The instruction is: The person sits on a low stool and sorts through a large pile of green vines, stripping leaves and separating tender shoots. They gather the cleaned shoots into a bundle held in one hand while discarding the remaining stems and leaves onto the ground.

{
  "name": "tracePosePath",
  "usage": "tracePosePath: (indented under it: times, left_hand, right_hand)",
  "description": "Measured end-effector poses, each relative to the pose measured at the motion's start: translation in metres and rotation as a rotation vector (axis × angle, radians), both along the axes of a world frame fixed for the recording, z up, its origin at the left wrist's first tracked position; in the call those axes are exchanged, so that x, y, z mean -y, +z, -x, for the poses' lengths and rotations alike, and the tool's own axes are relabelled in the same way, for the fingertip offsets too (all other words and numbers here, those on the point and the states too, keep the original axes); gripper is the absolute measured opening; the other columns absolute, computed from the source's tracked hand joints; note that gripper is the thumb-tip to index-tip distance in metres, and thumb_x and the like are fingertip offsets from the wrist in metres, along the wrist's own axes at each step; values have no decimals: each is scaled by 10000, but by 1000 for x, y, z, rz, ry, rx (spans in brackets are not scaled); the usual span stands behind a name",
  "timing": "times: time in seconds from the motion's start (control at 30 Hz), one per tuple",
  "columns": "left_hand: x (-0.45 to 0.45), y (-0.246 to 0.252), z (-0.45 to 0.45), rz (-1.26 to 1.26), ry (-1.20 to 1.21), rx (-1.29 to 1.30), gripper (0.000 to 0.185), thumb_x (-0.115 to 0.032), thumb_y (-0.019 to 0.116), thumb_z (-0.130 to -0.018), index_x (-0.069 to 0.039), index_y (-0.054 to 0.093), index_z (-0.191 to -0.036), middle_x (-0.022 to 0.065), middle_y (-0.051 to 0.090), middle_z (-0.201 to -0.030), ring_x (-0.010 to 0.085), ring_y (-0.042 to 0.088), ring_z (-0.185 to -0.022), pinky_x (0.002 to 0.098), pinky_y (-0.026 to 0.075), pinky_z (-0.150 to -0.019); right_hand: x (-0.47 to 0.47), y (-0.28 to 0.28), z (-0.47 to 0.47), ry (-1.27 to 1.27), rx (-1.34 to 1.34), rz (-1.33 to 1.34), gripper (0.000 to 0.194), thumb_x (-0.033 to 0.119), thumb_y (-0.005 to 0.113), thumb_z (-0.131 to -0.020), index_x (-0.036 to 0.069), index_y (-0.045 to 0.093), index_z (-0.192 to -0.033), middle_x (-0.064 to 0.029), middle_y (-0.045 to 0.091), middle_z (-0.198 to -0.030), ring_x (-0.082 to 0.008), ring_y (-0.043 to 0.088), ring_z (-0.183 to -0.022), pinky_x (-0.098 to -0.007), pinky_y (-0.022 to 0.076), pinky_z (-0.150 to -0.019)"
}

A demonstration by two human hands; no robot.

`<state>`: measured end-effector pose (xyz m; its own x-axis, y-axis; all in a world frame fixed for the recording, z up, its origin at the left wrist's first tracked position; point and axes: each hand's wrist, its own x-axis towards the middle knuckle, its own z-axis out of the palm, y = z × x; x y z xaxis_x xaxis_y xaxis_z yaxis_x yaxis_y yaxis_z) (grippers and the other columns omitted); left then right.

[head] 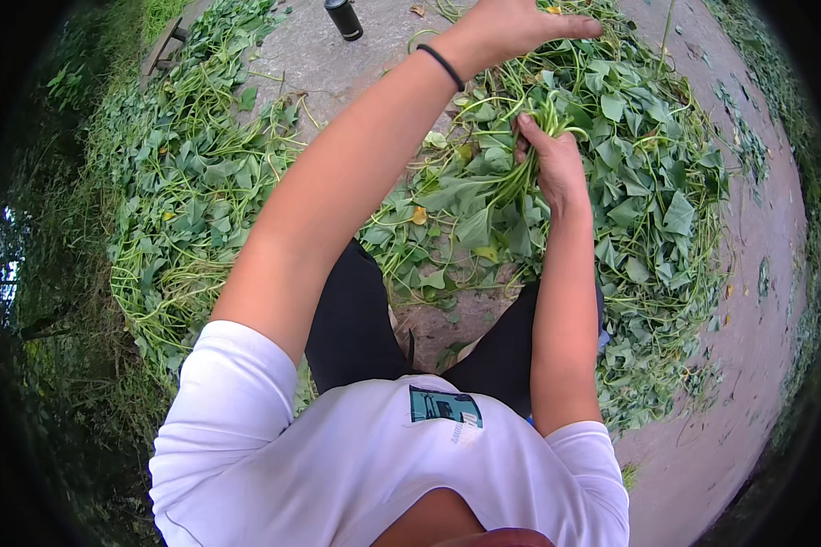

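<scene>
My right hand [554, 161] grips a bunch of green leafy vine stems [520, 174], its cut ends pointing up and its broad leaves hanging to the lower left. Beyond it, at the top edge, my left hand [513, 27] reaches over the pile with the thumb stretched out to the right; its fingers are partly cut off by the frame. Nothing shows held in it. A large heap of leafy vines [629, 171] lies under and to the right of my hands. A second heap of vines [198, 171] spreads along the left.
A black cylindrical container [344, 19] lies or stands on the concrete ground [301, 51] at the top. A small wooden stool-like object [164, 48] is at the upper left. Loose leaves [742, 130] lie scattered on the right, and dense plants [55, 205] border the far left.
</scene>
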<state>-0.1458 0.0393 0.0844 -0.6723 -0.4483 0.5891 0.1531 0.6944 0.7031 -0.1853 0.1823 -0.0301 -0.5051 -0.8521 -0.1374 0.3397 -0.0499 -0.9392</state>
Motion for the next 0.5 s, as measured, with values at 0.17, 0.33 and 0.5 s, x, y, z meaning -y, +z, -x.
tracePosePath:
  times: [0.17,0.33,0.5]
  left_hand:
    - [-21,-133,-93,-668,-425,611,839,-439,745,-697,-5,371,-1311,200,456,-1274,275,419,-1218,340,347,-991]
    - [-56,-143,-94,-776,-536,622,203,-190,503,-923,-17,541,-826,37,574,-674,138,574,-641,288,460,-666]
    - [-53,-135,-95,-842,-547,530,250,-227,514,-921,-36,500,-760,25,523,-599,126,529,-532,274,430,-523]
  right_hand:
    - [17,3,-14,-120,382,325,168,180,621,-857,20,573,-858,-26,547,-739,-114,474,-619,-241,403,-520]
    - [15,-3,-20,48,197,126,266,220,665,-822,18,568,-964,-52,572,-827,-123,526,-722,-253,431,-626]
    - [8,-10,-16,73,-10,-68,594,313,674,-803,-29,446,-1232,-109,553,-1065,-181,501,-997,-325,391,-868]
